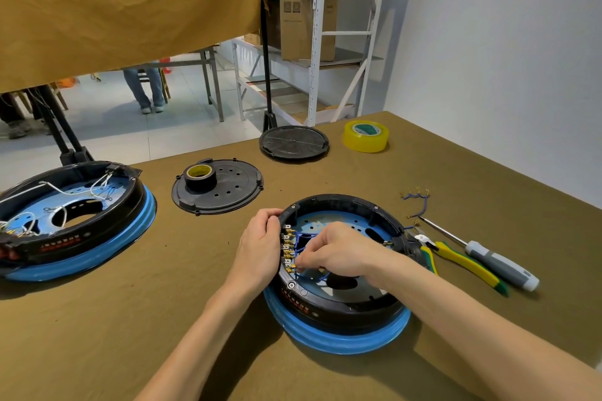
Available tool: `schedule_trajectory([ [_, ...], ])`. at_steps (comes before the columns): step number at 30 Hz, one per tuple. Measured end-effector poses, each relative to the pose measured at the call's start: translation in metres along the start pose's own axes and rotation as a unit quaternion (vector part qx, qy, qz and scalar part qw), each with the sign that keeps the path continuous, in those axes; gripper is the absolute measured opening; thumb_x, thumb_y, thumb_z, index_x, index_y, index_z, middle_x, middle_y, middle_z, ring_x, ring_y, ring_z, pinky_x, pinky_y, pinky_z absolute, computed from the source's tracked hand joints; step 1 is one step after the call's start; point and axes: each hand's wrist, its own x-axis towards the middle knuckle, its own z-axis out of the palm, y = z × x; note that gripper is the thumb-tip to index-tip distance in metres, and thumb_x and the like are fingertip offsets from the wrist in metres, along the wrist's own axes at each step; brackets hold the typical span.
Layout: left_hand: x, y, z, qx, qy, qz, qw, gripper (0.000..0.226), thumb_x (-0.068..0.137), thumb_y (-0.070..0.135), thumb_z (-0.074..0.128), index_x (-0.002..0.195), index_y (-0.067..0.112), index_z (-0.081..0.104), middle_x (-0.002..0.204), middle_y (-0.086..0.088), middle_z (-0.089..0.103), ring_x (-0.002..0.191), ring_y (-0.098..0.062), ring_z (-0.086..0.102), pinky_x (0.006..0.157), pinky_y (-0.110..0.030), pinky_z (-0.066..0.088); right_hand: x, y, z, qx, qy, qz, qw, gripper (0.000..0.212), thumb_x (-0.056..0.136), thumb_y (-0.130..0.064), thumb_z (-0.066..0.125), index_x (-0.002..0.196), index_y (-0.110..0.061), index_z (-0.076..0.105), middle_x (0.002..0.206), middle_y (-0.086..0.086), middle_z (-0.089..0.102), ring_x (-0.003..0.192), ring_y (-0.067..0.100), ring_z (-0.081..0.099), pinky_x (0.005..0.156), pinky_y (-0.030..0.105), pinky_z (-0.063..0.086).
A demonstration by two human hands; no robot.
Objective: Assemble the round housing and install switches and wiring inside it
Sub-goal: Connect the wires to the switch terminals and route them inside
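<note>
The fingertips of the right hand (pixel 338 249) are hiding behind its own knuckles, so it is hard to say exactly what they are pinching; the fingers are curling tightly at the row of brass terminals (pixel 288 249) inside the round housing (pixel 338 299), where the blue wires (pixel 308 239) are meeting them. The left hand (pixel 260 246) is gripping the left rim of this housing, with the fingers curling over the black edge and partly going out of sight inside. The housing, black on a blue ring, is sitting near the front edge of the desk (pixel 130 319), a little right of the middle.

A second housing (pixel 75 221) with white wires is lying at the left edge of the desk and is being cut off by the picture border. Just beside the right side of the round housing, the yellow-green cutters (pixel 456 259) and a grey screwdriver (pixel 495 262) are lying, and a loose bunch of blue wires (pixel 418 200) behind them. Toward the back edge, a perforated black cover (pixel 228 192) is carrying a roll of black tape (pixel 199 176); a second black cover (pixel 294 143) and a yellow tape roll (pixel 366 136) are standing farther back. Open cloth is remaining at the front left corner and along the right edge.
</note>
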Motion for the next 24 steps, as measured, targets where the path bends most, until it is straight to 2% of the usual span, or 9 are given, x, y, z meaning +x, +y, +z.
schedule_trajectory([
  [2,0.0008,-0.0003,-0.0004,0.016,-0.014,-0.003,1.000,0.033,0.111,0.031,0.031,0.132,0.022,0.056,0.123,-0.002,0.064,0.118,-0.020,0.058,0.106,-0.051,0.046,0.0001,0.0004,-0.0002,0.002,0.002,0.002,1.000,0.018,0.093,-0.031,0.074,0.082,-0.021,0.082,0.091,0.005,0.078,0.095,0.017,0.068,0.077,0.027,0.050],
  [5,0.0005,-0.0008,-0.0004,0.030,-0.024,-0.003,0.999,0.031,0.111,0.034,0.030,0.128,0.026,0.054,0.121,-0.001,0.062,0.116,-0.019,0.058,0.105,-0.050,0.046,0.0004,0.0004,0.0010,0.006,0.002,0.004,1.000,0.018,0.093,-0.032,0.074,0.083,-0.020,0.083,0.095,0.010,0.077,0.089,0.014,0.065,0.080,0.029,0.050],
  [9,0.0002,-0.0010,-0.0004,0.028,-0.024,-0.001,0.999,0.029,0.111,0.034,0.029,0.124,0.028,0.054,0.117,-0.001,0.063,0.113,-0.018,0.058,0.103,-0.050,0.047,0.0013,-0.0001,0.0018,0.006,-0.001,0.011,1.000,0.018,0.093,-0.032,0.075,0.080,-0.021,0.083,0.080,-0.001,0.075,0.083,0.012,0.063,0.074,0.027,0.048],
  [14,-0.0008,0.0000,-0.0011,0.033,-0.024,0.000,0.999,0.030,0.112,0.034,0.029,0.126,0.026,0.054,0.119,-0.001,0.062,0.114,-0.018,0.058,0.104,-0.049,0.047,0.0007,-0.0021,0.0003,0.005,-0.009,0.021,1.000,0.016,0.092,-0.031,0.075,0.080,-0.023,0.082,0.091,-0.001,0.077,0.098,0.015,0.066,0.078,0.026,0.047],
  [17,-0.0010,0.0004,-0.0009,0.042,-0.026,0.003,0.999,0.031,0.112,0.034,0.028,0.126,0.025,0.054,0.118,-0.002,0.062,0.113,-0.019,0.057,0.103,-0.049,0.046,-0.0006,-0.0039,0.0012,0.007,-0.006,0.024,1.000,0.015,0.092,-0.029,0.075,0.080,-0.023,0.082,0.091,-0.001,0.077,0.101,0.015,0.066,0.074,0.024,0.044],
  [19,-0.0011,0.0008,-0.0008,0.045,-0.033,0.005,0.998,0.032,0.112,0.034,0.026,0.126,0.024,0.053,0.115,-0.003,0.062,0.111,-0.020,0.058,0.102,-0.050,0.047,-0.0014,-0.0048,0.0024,0.006,-0.001,0.024,1.000,0.015,0.092,-0.028,0.075,0.079,-0.024,0.081,0.093,0.003,0.077,0.102,0.018,0.066,0.077,0.026,0.047],
  [22,-0.0016,0.0012,-0.0001,0.054,-0.041,0.011,0.998,0.032,0.112,0.035,0.026,0.126,0.023,0.052,0.115,-0.002,0.061,0.111,-0.021,0.057,0.103,-0.052,0.046,-0.0012,-0.0045,0.0051,0.007,0.011,0.020,1.000,0.019,0.093,-0.026,0.075,0.075,-0.022,0.079,0.088,0.009,0.074,0.092,0.020,0.066,0.087,0.035,0.052],
  [24,-0.0012,0.0010,-0.0001,0.062,-0.045,0.013,0.997,0.032,0.112,0.035,0.025,0.127,0.023,0.051,0.117,-0.003,0.061,0.113,-0.022,0.057,0.105,-0.053,0.044,-0.0012,-0.0035,0.0070,0.011,0.013,0.019,1.000,0.023,0.093,-0.024,0.075,0.071,-0.023,0.077,0.077,0.003,0.069,0.082,0.016,0.061,0.081,0.034,0.051],
])
